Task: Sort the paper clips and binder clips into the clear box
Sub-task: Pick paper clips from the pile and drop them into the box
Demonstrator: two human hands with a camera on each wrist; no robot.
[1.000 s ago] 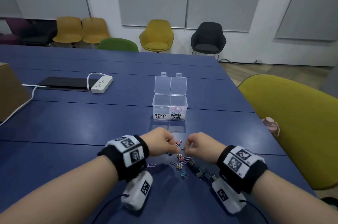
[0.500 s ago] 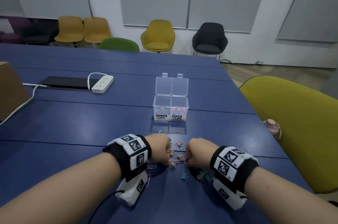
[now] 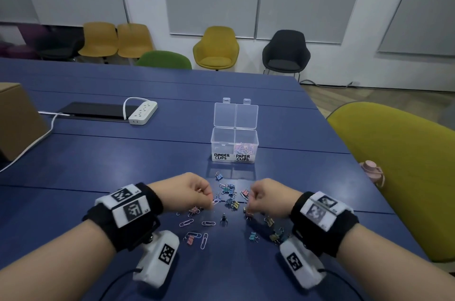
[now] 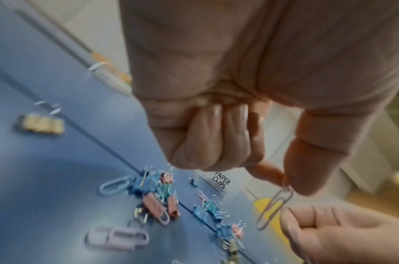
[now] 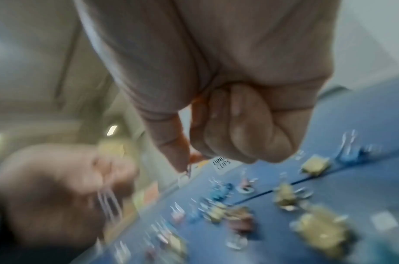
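Note:
The clear box (image 3: 221,143) stands open on the blue table, its left half labelled BINDER CLIPS, its right half labelled PAPER CLIPS and holding several pastel paper clips. In front of it lie loose binder clips (image 3: 229,190) and paper clips (image 3: 186,222). My left hand (image 3: 209,196) hovers left of the pile; in the left wrist view its thumb and forefinger pinch a silver paper clip (image 4: 274,207). My right hand (image 3: 250,198) hovers right of the pile with curled fingers. In the blurred right wrist view its thumb and forefinger (image 5: 189,160) pinch a small wire piece, seemingly a paper clip.
A white power strip (image 3: 142,112) and a black panel (image 3: 91,110) lie at the back left, with a cardboard box (image 3: 17,118) at the left edge. An olive chair (image 3: 403,165) and a pink bottle (image 3: 371,170) sit past the table's right edge.
Both hands were close together over the pile; they have drawn apart and lifted slightly. More of the scattered clips now show between them.

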